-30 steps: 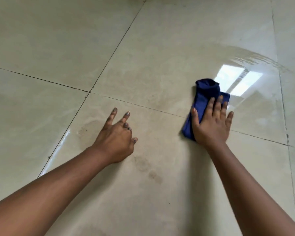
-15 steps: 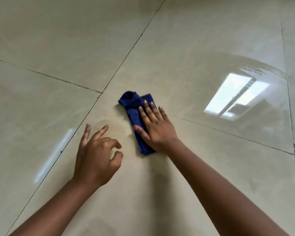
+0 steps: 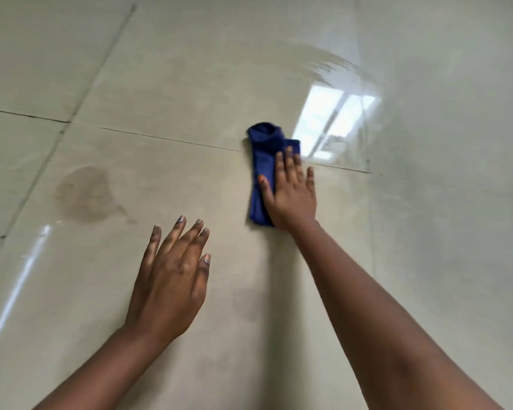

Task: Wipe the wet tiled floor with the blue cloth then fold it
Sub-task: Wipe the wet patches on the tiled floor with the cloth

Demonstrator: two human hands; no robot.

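The blue cloth (image 3: 263,161) lies bunched in a long strip on the glossy beige tiled floor (image 3: 166,84), right of centre, across a grout line. My right hand (image 3: 292,192) presses flat on the cloth's right side with straight fingers, covering part of it. My left hand (image 3: 172,279) is spread flat with straight fingers low over the tile, left of and nearer than the cloth, holding nothing. A sheet of water (image 3: 335,84) shines beyond the cloth at the upper right.
A dull damp patch (image 3: 85,195) marks the tile to the left. Dark grout lines (image 3: 172,139) cross the floor. A bright window reflection (image 3: 329,122) sits just right of the cloth. Bare tile stretches on all sides.
My right hand has slid the cloth back to the right, toward the window reflection. My left hand has uncurled its fingers and now lies spread flat.
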